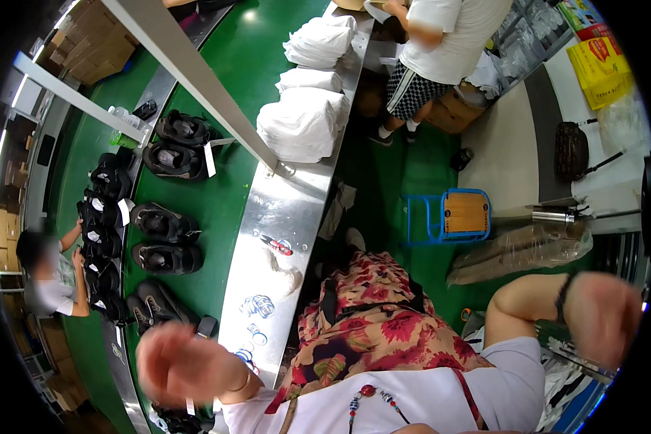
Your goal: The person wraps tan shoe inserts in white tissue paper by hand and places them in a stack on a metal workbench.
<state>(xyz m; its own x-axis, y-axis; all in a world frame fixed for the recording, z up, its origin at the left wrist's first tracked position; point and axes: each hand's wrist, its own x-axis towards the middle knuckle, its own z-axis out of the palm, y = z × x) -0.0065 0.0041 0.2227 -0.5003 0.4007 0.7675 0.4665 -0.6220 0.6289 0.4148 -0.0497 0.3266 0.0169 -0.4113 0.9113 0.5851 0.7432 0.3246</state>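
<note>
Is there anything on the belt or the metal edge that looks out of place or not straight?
Mostly orderly. The black shoes lie in pairs on the green belt. Only small red-handled scissors lie loose and slanted on the metal edge.

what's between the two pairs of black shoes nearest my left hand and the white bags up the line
In the head view, another pair of black shoes with a white tag lies on the green belt between them.

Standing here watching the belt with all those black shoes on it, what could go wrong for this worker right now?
Both hands look empty and blurred. The left hand hangs over the green belt close to a black shoe; a careless swing might knock it out of line. Small red-handled scissors lie loose on the metal ledge and could be brushed off. The right hand is out to the side, away from the belt.
</note>
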